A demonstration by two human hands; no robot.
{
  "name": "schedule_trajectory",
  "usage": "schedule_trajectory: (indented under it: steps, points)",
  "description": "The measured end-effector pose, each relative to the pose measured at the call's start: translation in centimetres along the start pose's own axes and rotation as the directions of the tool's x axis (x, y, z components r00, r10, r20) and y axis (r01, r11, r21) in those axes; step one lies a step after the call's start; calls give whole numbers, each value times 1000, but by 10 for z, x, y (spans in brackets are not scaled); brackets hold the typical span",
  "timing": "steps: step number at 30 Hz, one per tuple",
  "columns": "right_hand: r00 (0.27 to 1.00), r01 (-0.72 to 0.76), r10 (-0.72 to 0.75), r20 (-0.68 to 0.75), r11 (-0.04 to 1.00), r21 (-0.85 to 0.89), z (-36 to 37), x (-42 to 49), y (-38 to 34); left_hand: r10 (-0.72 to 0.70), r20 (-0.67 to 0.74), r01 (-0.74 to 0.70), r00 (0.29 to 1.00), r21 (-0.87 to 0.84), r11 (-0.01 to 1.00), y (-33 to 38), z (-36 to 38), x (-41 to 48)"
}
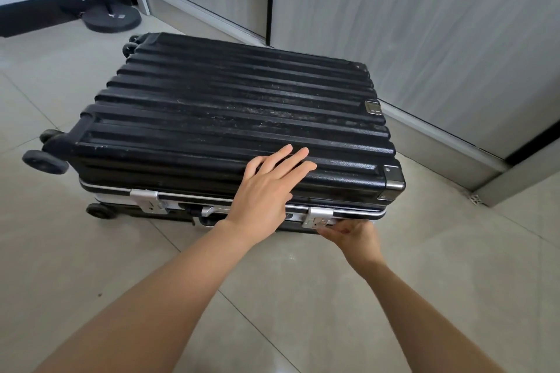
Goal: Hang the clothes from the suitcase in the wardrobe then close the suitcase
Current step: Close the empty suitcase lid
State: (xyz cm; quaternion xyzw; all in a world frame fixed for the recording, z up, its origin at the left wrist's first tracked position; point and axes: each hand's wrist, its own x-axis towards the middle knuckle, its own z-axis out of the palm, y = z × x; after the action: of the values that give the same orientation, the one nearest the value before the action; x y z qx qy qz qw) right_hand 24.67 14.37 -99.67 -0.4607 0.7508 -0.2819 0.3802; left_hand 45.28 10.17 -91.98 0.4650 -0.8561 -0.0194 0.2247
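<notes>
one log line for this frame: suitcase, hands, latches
suitcase lid: down | left hand: flat on lid | right hand: fingers curled on right latch | left latch: untouched

Left hand (266, 188) lies flat, fingers (295, 157) spread; right hand (354, 238) pinches a latch (319, 216).

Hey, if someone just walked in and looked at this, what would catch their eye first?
The big black ribbed suitcase lying flat and shut on the tiled floor, in front of the grey wardrobe doors. Next, the left hand pressed flat on top of it near the front edge, while the right hand pinches the right latch on its front side.
</notes>
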Motion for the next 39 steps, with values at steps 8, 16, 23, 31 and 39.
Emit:
schedule_trajectory:
  steps: [8, 16, 23, 31, 39]
  points:
    - [899, -390, 437, -44, 841, 375, -68, 24, 29, 23, 23, -21, 999, -74, 997, -27, -19, -23]
    - [935, -351, 261, 239, 771, 532, 9, 55, -33, -76, -11, 74, 997, -100, 992, -62, -58, -67]
    - [923, -379, 217, 318, 661, 648, 60, 41, -41, -285, -287, 256, 914, -134, 957, -68, -70, -76]
    - [888, -455, 316, 333, 517, 725, 88, -8, -64, -529, -403, 534, 747, -110, 838, -72, -91, -66]
    - [923, -353, 337, 184, 557, 751, 63, -3, -151, -708, 111, 713, 697, -6, 701, -87, -168, -9]
